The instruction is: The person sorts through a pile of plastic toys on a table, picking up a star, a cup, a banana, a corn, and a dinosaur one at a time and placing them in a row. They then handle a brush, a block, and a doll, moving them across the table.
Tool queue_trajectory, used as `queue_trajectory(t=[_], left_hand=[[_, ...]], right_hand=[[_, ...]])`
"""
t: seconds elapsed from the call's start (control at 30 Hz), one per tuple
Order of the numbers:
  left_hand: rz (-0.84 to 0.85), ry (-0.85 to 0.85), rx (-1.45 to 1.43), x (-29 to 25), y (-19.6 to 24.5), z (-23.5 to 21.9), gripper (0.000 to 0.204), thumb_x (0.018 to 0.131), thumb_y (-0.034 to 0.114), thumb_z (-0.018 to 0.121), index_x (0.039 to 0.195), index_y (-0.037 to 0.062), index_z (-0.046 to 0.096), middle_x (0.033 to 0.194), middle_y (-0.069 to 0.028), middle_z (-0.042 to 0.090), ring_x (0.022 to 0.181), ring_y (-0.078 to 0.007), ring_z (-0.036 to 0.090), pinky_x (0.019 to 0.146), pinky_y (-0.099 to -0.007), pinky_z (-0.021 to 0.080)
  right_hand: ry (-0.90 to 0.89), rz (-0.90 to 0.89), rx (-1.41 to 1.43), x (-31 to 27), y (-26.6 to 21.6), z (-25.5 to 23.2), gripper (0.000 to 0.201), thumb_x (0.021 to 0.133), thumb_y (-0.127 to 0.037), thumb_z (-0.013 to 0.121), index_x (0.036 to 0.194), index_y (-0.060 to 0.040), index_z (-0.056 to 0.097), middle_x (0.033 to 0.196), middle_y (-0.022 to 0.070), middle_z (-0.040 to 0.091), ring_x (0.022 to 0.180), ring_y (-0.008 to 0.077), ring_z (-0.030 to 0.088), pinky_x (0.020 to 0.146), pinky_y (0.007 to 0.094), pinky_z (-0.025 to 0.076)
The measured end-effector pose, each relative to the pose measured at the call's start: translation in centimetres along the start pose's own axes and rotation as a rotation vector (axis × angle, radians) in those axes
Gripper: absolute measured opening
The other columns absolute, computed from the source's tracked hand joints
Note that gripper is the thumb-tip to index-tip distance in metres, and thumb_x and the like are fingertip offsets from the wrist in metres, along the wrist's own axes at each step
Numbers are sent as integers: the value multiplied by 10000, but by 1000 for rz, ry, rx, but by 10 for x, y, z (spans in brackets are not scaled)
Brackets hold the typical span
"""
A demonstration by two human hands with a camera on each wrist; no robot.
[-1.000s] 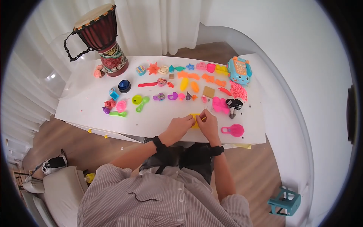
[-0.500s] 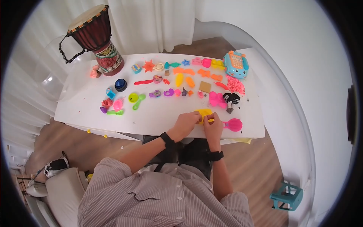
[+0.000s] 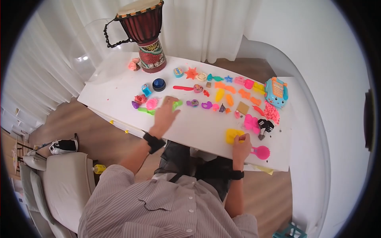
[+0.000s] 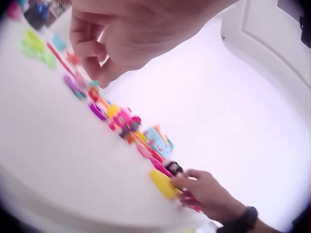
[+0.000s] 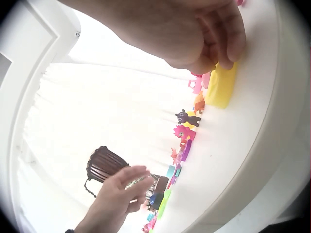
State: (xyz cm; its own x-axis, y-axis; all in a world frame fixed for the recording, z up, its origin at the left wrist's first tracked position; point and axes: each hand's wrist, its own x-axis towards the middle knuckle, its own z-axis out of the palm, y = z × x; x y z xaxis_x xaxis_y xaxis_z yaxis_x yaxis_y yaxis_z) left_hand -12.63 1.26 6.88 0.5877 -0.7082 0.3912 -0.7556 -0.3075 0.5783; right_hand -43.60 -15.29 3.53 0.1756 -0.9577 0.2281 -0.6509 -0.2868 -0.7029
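My left hand is over the left part of the white table, loosely bent fingers near a green spoon-shaped toy. It partly covers that toy in the head view; nothing shows between its fingers in the left wrist view. Near the front edge, on the right, lies a yellow block. My right hand grips its near side with curled fingers; they hide part of it. A pink hairbrush lies just right of that hand.
Several small colourful toys stand in rows along the table. A drum stands at the back left, a blue toy phone at the back right. Nearer are a dark blue round jar and a small black-and-white doll.
My left hand has left the yellow block and moved left to the green toy. My right hand stays at the block. The head view has shifted, moving the table rightward in the picture.
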Motion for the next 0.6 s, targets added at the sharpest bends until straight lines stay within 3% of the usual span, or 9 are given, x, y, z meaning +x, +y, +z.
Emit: queue_trajectory(t=[0.17,0.23,0.33,0.5,0.6], left_hand=[[-46,-68,95,4,-40,-13,416,864,206,806,1230,86,649,1176,-104,654,1104,-331,658,915,-442,536],[-101,-138,168,3,-37,-3,330,867,182,774,1182,98,724,1223,-85,668,1015,-359,713,838,-480,587],[-162,-140,263,0,-34,14,251,884,158,739,1128,104,746,1216,-77,683,960,-363,731,826,-489,593],[-247,-186,293,-2,-27,15,207,893,193,684,1070,105,746,1168,-96,703,1007,-355,708,865,-470,568],[-234,-197,286,-8,-24,9,174,879,191,694,1026,118,755,1094,-88,714,970,-347,709,832,-465,565]], right_hand=[[-7,37,24,1,1,0,205,918,-163,735,929,-33,576,828,133,685,812,379,683,735,488,515],[0,44,24,2,9,2,204,919,-160,735,928,-32,577,820,133,685,801,373,687,728,486,517],[-25,134,144,3,11,-2,204,927,-156,735,924,-31,574,790,130,674,701,337,693,676,466,518],[-44,100,245,1,9,-3,215,940,-147,735,914,-23,561,762,121,653,533,285,656,597,428,505],[-55,143,220,1,9,-3,214,945,-162,730,914,-28,567,765,126,659,615,298,685,633,440,514]])
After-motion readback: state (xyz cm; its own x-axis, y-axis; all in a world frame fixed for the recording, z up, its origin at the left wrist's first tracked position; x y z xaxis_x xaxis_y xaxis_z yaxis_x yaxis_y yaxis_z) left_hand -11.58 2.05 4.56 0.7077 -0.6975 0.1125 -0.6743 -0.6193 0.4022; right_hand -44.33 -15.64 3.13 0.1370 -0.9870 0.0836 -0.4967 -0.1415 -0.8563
